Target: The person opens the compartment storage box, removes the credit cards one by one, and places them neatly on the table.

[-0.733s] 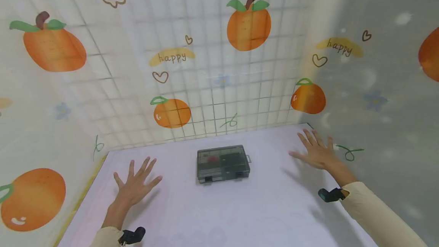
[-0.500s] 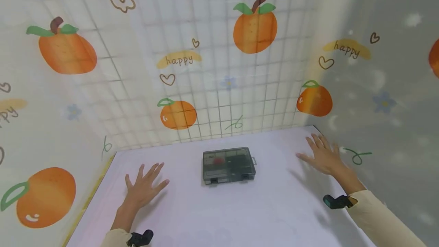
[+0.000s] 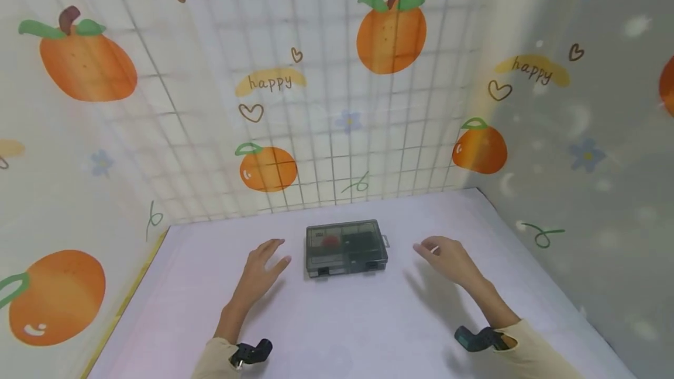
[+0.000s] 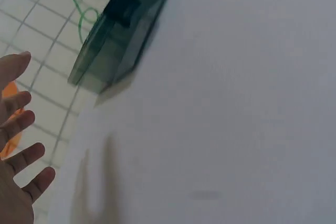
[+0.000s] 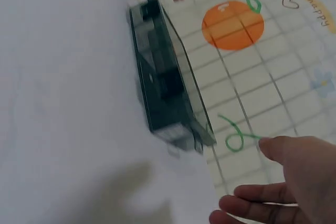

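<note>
A dark translucent plastic storage box (image 3: 363,245) lies closed on the white tabletop, with two black latches along its front and a small hanging loop on its right end. Something red shows through its lid. To its left my left hand (image 3: 259,268) hovers with fingers spread and slightly bent, apart from the box. My right hand (image 3: 447,256) is off the box's right end, fingers loosely bent, holding nothing. In the right wrist view the box (image 5: 163,72) stands between the fingertips of the left hand and my right hand (image 5: 294,182).
The white table (image 3: 337,320) ends at a curtain (image 3: 326,104) printed with oranges and the word happy, which also hangs on both sides. Yellow tape (image 3: 129,297) runs along the left table edge. A dark wrist camera sits on each forearm.
Both hands have moved inward toward the box, the left to the right and the right to the left. Their widely spread fingers have drawn together somewhat. The box stays where it was.
</note>
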